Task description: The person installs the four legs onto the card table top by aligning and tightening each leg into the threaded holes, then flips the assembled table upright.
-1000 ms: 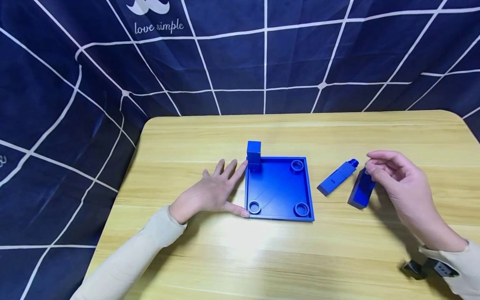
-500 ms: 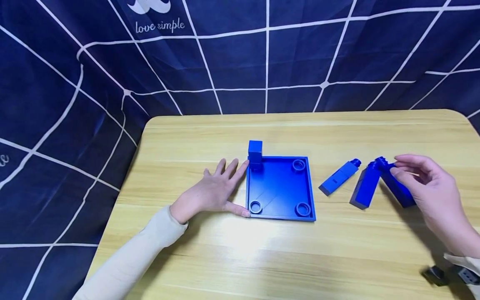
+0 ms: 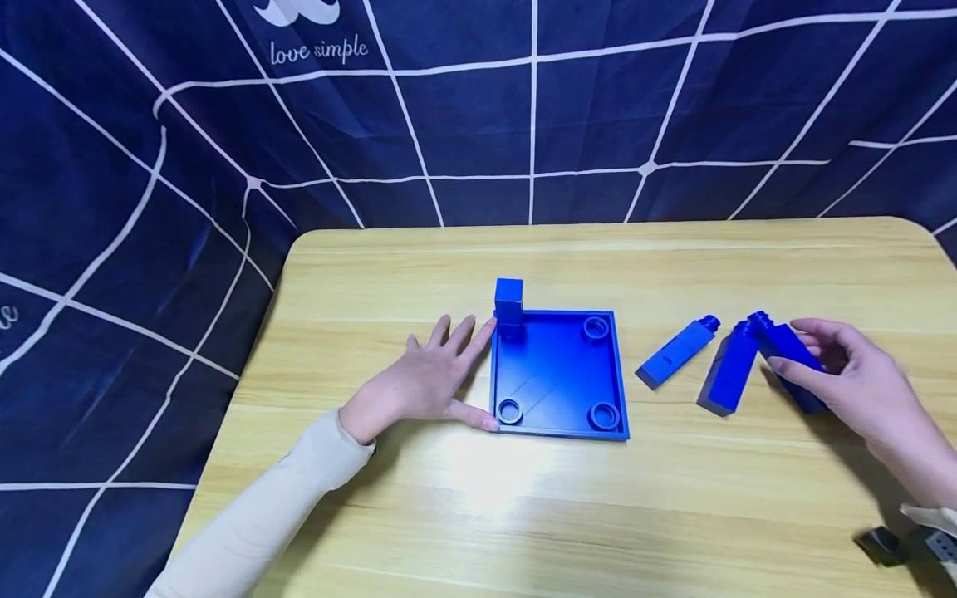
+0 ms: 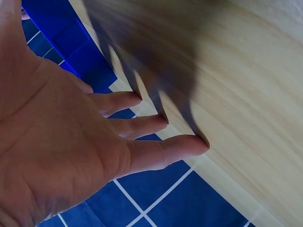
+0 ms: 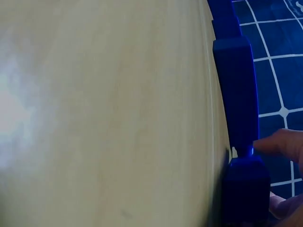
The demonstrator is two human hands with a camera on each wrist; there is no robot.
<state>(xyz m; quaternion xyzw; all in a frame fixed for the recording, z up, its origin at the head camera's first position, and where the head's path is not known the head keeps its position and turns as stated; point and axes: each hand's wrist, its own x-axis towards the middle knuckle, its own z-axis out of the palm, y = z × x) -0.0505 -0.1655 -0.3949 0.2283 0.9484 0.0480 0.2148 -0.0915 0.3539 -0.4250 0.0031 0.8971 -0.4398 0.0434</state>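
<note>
Bench (image 3: 389, 274): square blue tray (image 3: 557, 365) centre, three loose threaded posts (image 3: 731, 365) right of it. Left hand (image 3: 428, 384) spread, fingertips at tray's left edge; weak bracing could let it skid. Right hand (image 3: 860, 384) grip holds rightmost post (image 3: 791, 347); tip seems against middle post (image 3: 721, 384), so lifting might roll that.

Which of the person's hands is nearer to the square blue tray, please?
Left. The left hand is spread at the left edge of the tray; the right hand is well off to the tray's right, at the rightmost blue post.
</note>
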